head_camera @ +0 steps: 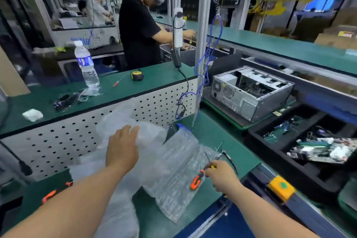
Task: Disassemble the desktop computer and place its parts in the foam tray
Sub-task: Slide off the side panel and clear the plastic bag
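Head: computer case (251, 92) lengthwise rightward-away.

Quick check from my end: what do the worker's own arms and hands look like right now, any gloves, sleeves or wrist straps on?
Both arms are bare from the frame edge to the fingertips. The left hand and right hand wear no gloves, and neither forearm shows a sleeve. No watch, ring, wrist strap or grounding cable is visible on either wrist, and there are no markings on them.
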